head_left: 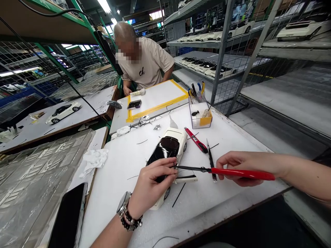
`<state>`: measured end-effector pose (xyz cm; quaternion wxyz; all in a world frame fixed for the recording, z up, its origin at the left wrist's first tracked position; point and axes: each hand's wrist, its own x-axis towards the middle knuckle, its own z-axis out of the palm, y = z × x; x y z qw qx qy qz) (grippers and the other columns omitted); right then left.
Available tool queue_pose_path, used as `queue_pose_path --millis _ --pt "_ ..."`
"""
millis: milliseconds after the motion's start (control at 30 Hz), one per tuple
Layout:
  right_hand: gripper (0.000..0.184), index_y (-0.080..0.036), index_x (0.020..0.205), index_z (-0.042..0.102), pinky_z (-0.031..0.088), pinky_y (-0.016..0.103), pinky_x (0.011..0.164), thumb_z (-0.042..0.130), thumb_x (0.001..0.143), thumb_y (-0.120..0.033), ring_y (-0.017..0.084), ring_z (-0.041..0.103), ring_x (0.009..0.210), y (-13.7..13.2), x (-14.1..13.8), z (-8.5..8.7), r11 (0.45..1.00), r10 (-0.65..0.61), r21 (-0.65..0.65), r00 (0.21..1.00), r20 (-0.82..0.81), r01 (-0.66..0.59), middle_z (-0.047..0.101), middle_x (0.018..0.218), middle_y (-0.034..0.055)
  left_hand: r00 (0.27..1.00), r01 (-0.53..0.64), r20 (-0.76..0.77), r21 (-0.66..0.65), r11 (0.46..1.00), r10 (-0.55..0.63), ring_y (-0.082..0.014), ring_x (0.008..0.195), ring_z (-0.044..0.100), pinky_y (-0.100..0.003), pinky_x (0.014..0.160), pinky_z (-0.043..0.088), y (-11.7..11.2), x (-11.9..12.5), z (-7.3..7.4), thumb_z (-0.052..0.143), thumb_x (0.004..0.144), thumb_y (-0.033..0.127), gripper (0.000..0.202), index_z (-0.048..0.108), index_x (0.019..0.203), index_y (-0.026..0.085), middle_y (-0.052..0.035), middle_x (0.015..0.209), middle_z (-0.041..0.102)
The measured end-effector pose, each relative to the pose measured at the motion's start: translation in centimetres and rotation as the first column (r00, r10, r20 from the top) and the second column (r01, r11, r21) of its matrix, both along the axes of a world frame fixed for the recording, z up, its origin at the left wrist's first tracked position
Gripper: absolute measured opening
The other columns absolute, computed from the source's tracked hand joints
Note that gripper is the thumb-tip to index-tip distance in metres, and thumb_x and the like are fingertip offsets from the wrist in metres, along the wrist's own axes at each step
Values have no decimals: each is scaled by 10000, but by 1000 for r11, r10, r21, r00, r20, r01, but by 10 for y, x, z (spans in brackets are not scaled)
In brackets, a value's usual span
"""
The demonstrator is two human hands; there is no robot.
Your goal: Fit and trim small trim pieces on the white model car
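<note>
Room: Workshop aisle lined with wire shelving, with rows of white model cars (239, 29) on the shelves and a co-worker (147, 63) in a pale T-shirt leaning over a neighbouring counter.

Counter: White-topped counter (116, 186) carried loose thin black strips (179, 194), a white cloth (94, 160) lay beyond its left edge, and a black smartphone (67, 217) sat at the lower left.

Model: White model sports car (165, 151) with a glossy black top lay on the counter directly under the left hand, its length running away from the person.

Left hand: Left hand (152, 184) was closed over the car's near side, fingers wrapped across the black top; a wristwatch (123, 203) and beaded bracelet (131, 222) sat on the wrist.

Right hand: Right hand (240, 168) was clamped around red-handled pliers (243, 174), whose black tips reached the car just beside the left hand's fingers.

Nearby: Black tweezers (211, 162) lay just beneath the right hand, a red craft knife (196, 141) lay past the car, and a clear acrylic tool holder (200, 113) stood farther on.
</note>
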<state>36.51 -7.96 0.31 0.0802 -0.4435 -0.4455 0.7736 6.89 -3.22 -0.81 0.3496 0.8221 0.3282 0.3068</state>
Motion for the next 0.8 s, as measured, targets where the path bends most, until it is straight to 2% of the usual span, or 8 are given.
queue_pose_path --millis 133,500,633,733,800 --pt "278 -148 974 545 178 185 354 587 841 -388 41 298 357 0 1 -3 1000 4 4 998 -59 -3 407 472 -71 1000 1 3 -3 1000 -1 -189 1018 657 -277 855 586 0 0 1 633 794 172 114 738 833 195 -75 1064 699" --pt "313 -135 978 595 227 164 358 607 833 -411 40 359 390 -2 5 -9 998 -5 65 999 -41 8 398 517 -65 999 15 34 -72 997 -13 -210 1024 653 -308 856 596 -1 0 1 635 785 171 105 736 811 181 -94 1085 685" --pt "316 -152 969 574 210 180 372 603 836 -436 42 325 394 -11 21 -4 994 -27 108 998 -55 33 364 501 -69 997 64 55 -115 991 -57 -227 1084 623 -320 890 584 -4 -2 3 629 777 163 108 702 699 160 -102 1159 647" --pt "358 -183 986 560 233 209 430 541 858 -516 60 342 472 -25 39 -1 963 -98 262 988 120 64 407 567 -29 993 110 64 -119 987 -103 -242 1114 605 -330 901 578 -5 -3 5 611 772 153 192 627 581 142 -112 1188 630" --pt "391 -198 965 551 257 227 472 481 870 -570 74 354 529 -36 50 -2 918 -195 390 936 293 69 428 628 -2 991 126 66 -107 986 -119 -247 1108 608 -335 899 578 -5 -4 6 607 763 145 232 576 533 136 -119 1190 627"
